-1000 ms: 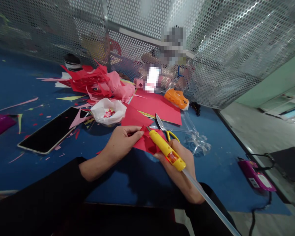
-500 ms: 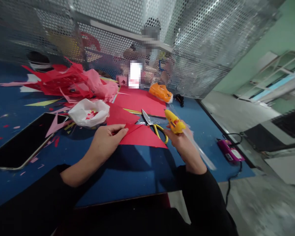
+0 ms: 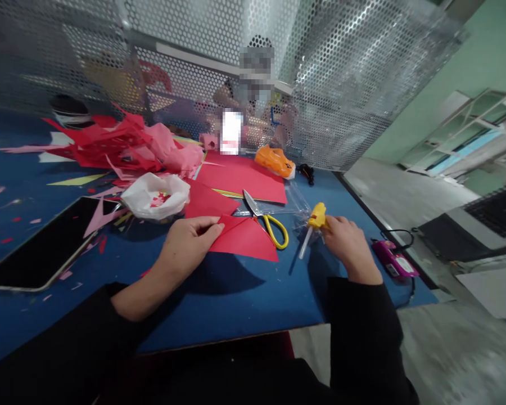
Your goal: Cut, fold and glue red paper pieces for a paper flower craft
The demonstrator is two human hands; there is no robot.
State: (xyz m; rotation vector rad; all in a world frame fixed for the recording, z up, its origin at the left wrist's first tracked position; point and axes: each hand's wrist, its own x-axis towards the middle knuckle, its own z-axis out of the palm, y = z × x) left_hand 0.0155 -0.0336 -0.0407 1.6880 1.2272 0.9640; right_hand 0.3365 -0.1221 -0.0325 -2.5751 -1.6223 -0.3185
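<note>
Two bare hands: apart over the blue table [image 3: 219, 315], each occupied.
Left hand [image 3: 185, 242]: narrow, thumb and finger pinching the left end of the folded red paper [image 3: 247, 242].
Right hand [image 3: 348, 244]: closed at the near side of the yellow glue gun [image 3: 317, 216]; whether the gun touches the table, cannot tell.
Red paper: near the table's front middle, one flap folded over, right end free.
Fold risk: the flap may spring up if the left pinch loosens.
Glue stick [image 3: 306, 243]: one, jutting from the gun toward the wearer; likely to catch a sleeve if the arm swings in.
Clear plastic [image 3: 295, 197]: beside the gun; could melt or stick, should the nozzle be hot.
Scissors [image 3: 253, 208]: one pair, blades parted slightly, right at the paper's upper edge; could snag it if dragged.
White bowl [image 3: 141, 197]: one, holding small red scraps [image 3: 159, 198]; a leftward elbow or wrist could tip it.
</note>
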